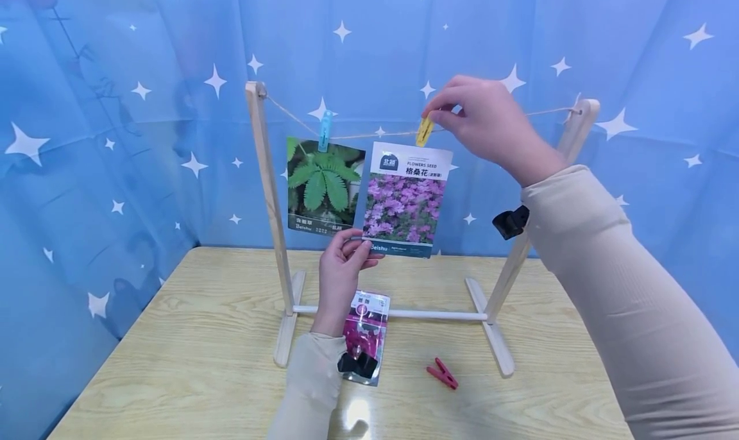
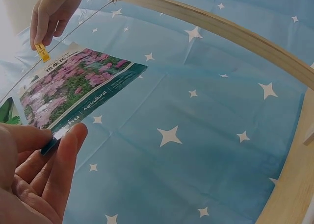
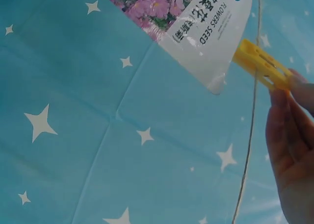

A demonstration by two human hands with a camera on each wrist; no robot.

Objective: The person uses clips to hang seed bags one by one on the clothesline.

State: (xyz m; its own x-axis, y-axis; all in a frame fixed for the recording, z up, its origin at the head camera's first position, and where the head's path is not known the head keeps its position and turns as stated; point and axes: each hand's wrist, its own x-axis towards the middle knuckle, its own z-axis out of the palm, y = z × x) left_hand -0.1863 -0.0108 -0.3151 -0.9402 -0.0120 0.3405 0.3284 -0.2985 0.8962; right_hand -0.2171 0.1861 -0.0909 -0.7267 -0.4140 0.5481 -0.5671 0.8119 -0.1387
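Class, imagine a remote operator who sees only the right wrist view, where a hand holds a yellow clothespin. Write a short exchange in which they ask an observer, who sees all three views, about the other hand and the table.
Operator: I see the right hand pinching a yellow plastic clothespin. What is the left hand doing?
Observer: In the head view, it pinches the lower left corner of the rectangular, glossy pink-flower packet.
Operator: Does any clothespin lie on the pale wood-grain table?
Observer: Yes, a red plastic clothespin lies there, on the near side of the long white crossbar.
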